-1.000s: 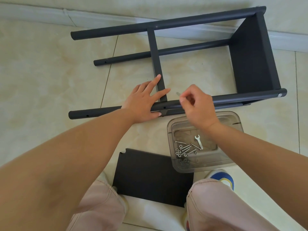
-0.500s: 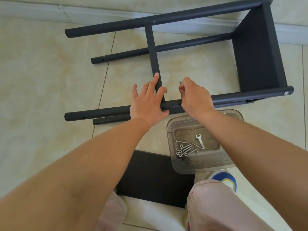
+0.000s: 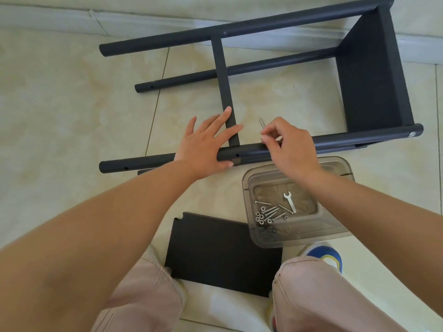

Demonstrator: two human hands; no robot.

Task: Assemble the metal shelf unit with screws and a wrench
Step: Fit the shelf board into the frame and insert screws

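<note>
While half a second ago the right hand [image 3: 291, 149] was tucked down over the near post [image 3: 335, 140] of the shelf frame [image 3: 369, 75] with its screw all but hidden, it has now lifted a little, and the screw [image 3: 261, 124] shows plainly, standing nearly upright above the post, pinched near its lower end between thumb and fingertips, the other fingers curled loosely behind. It does not look seated yet: the hole [image 3: 237, 155] on the near post, at the joint with the cross rail [image 3: 224, 92], is open and lies left of the screw. So I judge the step in hand to be lining up and inserting this fastener, with the joint not yet secured. The left hand [image 3: 203, 144] has also shifted: earlier its fingers bunched higher on the rail, and now it lies flatter, palm across the post just left of the hole, fingers straight and spread, two of them reaching up along the lower end of the rail, pressing the parts down rather than gripping. Both forearms reach forward from above bent knees. The frame lies on its side on the tiled floor [image 3: 60, 116], its end panel at the right. Nearer the person, the clear plastic box [image 3: 249, 185] holds more screws [image 3: 271, 212] and the small wrench [image 3: 289, 202], untouched, and a loose dark shelf panel [image 3: 215, 255] lies between the feet.
</note>
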